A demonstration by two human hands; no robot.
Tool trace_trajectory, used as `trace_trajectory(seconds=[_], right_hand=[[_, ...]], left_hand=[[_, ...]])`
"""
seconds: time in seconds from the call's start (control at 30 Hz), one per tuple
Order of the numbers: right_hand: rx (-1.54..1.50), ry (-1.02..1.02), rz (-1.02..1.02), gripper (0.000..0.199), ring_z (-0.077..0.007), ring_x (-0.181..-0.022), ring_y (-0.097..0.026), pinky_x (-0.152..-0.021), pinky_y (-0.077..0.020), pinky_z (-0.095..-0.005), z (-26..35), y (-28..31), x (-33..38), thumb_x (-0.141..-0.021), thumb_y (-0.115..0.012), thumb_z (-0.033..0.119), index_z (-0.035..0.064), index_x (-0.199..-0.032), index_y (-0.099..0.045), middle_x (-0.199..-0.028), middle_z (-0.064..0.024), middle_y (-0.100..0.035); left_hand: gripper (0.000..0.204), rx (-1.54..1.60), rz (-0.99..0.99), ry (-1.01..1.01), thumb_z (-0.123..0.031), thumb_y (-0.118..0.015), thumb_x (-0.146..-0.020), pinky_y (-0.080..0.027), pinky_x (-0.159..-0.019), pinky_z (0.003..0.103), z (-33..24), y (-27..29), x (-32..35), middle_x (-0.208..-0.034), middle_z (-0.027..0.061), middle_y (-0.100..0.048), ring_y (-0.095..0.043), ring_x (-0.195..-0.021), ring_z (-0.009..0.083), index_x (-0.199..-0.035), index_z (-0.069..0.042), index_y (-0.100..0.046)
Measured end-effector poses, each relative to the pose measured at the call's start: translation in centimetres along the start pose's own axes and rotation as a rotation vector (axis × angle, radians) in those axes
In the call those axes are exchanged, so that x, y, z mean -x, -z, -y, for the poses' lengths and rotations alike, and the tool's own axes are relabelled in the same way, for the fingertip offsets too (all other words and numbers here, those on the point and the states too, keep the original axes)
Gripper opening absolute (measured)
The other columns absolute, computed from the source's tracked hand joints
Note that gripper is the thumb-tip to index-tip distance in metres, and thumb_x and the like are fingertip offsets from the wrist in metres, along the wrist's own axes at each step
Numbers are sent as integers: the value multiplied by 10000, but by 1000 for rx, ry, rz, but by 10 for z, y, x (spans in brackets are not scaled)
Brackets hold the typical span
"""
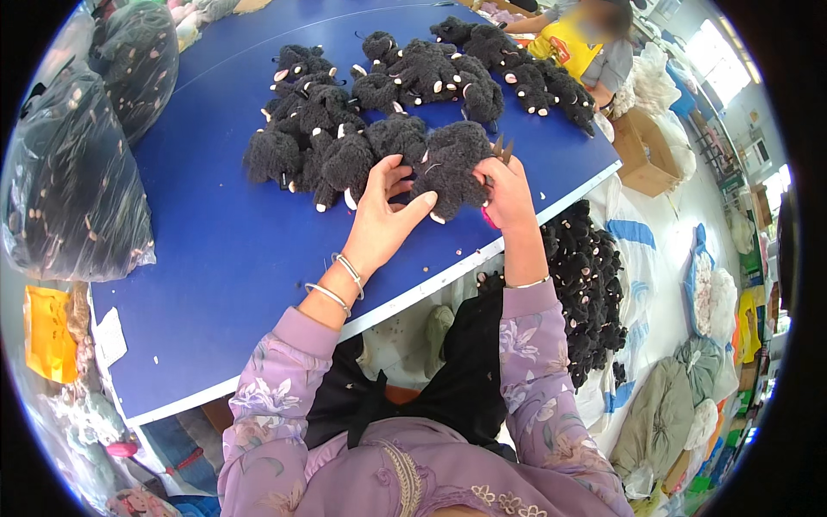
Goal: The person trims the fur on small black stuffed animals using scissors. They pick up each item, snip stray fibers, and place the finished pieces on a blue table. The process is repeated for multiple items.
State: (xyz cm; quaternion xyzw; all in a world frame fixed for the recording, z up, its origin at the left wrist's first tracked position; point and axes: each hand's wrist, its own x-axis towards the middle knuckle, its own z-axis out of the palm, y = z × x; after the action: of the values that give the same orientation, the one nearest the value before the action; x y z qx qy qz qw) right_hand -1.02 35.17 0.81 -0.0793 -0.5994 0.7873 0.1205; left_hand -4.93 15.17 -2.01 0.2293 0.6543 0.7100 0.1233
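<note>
A black fluffy plush toy (457, 164) with pale tips on its limbs is raised just over the near part of the blue table. My left hand (379, 211) grips its left side, thumb in front and fingers curled. On the toy's other side, my right hand (510, 191) is closed around small scissors (503, 152), their dark blades pointing up past the fingers and a bit of pink handle showing below. That hand's fingertips also press on the toy's fur. Close behind lies a pile of similar black plush toys (319, 129).
More black plush toys (431, 69) cover the far side of the blue table (224, 284). Clear bags (73, 172) bulge at the left edge. A heap of black toys (586, 293) sits below the right edge, near a cardboard box (644, 155). Another person (573, 47) is at the far right.
</note>
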Motion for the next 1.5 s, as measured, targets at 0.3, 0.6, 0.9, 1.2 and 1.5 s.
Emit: trace_trajectory(seconds=[0.3, 0.6, 0.9, 1.2, 1.5], right_hand=[[-355, -46, 59, 66, -126, -642, -532, -583, -448, -267, -17, -13, 7, -788, -520, 39, 29, -827, -573, -742, -31, -560], [144, -30, -76, 354, -25, -501, -332, -421, -265, -181, 11, -31, 16, -898, -565, 260, 13, -1150, -540, -953, -9, -560], [287, 83, 8, 212, -72, -716, -522, -667, -448, -257, 0, -25, 8, -863, -659, 171, -30, -916, -620, -778, -4, -598], [345, 330, -193, 417, -52, -608, -436, -567, -351, -200, 19, -27, 19, -973, -443, 370, 4, -903, -630, -725, 8, -526], [910, 472, -44, 212, -193, -626, -619, -587, -475, -296, 28, -41, 38, -797, -727, 226, 29, -849, -669, -773, -77, -651]], left_hand=[[423, 175, 48, 146, -87, -678, -856, -513, -701, 243, -11, 0, 4, -1008, 83, -544, -548, -898, 111, -1176, -72, -402], [208, -19, -199, -57, -78, -672, -792, -448, -660, 229, -5, 6, 2, -825, -18, -518, -489, -727, 66, -911, -58, -503], [164, 7, 45, -116, -35, -651, -815, -405, -805, 217, -16, 3, 9, -851, -48, -478, -457, -855, 57, -867, -68, -499], [165, 23, -81, -103, -20, -612, -854, -367, -700, 175, -15, 8, 7, -840, -83, -437, -399, -780, 11, -845, -112, -476], [151, 82, -76, -45, -43, -634, -833, -398, -641, 183, -18, 6, 8, -804, -66, -487, -430, -737, 11, -843, -85, -490]])
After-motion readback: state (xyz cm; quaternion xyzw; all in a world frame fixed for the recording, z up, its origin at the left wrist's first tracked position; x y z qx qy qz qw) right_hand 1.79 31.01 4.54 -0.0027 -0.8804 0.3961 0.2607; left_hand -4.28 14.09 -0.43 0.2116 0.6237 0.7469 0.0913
